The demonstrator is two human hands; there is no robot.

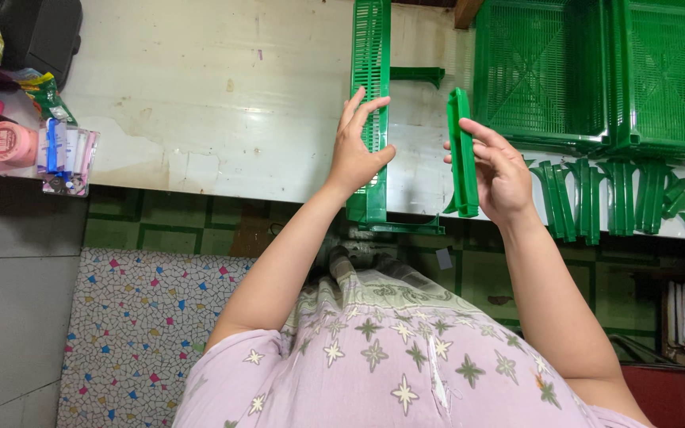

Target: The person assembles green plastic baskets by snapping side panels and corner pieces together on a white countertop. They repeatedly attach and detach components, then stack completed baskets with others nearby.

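Green plastic leg piece (461,150) stands upright in the right hand (501,170), fingers curled around its middle above the table's (200,103) front edge. Just beside it, the left hand (358,150) rests half-open on the long green mesh panel (371,95), thumb hooked around its edge, fingers spread. Judging by this, the panel should be held steady and the leg kept parallel to it, gripped nearer its end for control. More leg pieces (596,198) lie right, below stacked green baskets (596,71).
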